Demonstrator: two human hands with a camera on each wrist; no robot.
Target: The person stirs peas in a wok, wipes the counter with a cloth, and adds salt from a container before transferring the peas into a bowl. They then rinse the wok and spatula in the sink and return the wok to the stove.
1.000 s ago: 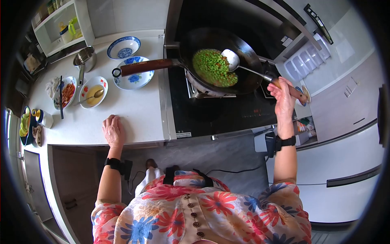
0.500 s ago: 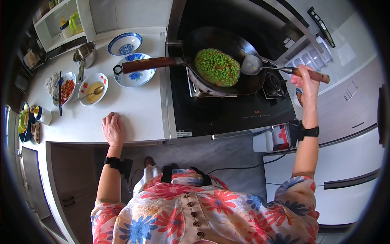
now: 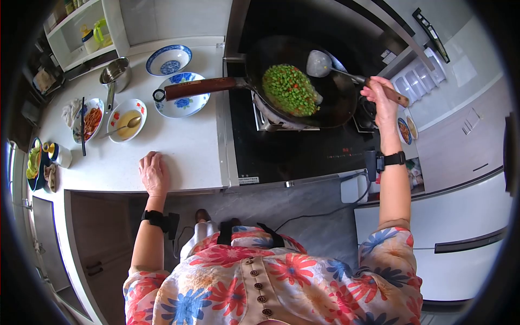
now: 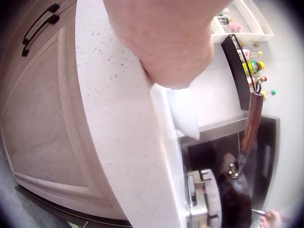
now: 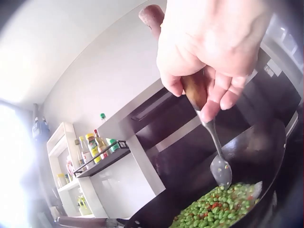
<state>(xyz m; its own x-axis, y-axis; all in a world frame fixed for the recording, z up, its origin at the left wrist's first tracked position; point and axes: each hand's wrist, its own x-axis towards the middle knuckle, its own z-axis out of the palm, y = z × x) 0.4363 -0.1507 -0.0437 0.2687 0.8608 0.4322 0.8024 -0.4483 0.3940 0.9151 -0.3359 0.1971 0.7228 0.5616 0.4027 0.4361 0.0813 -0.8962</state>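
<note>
My right hand (image 3: 383, 105) grips the wooden handle of a metal ladle (image 3: 319, 64), with its fingers curled round the handle in the right wrist view. The ladle's bowl is over the far part of a dark wok (image 3: 342, 111), beyond the food. Green peas (image 3: 291, 89) with small red-orange bits lie in the wok, in a little liquid. The wok sits on the stove, its wooden handle (image 3: 206, 88) pointing left over a plate. My left hand (image 3: 154, 172) rests on the white countertop near its front edge, holding nothing.
A blue-flowered plate (image 3: 181, 108) and a blue-rimmed bowl (image 3: 169, 60) stand left of the stove. Farther left are a bowl of yellowish liquid with a spoon (image 3: 134, 121), a dish of reddish strips (image 3: 93, 122) with chopsticks (image 3: 83, 135), and a small saucepan (image 3: 116, 73).
The ladle first drew right, off the peas to the wok's right side, then moved back left and farther from me. The peas have shifted and spread in the wok. My left hand stays put.
</note>
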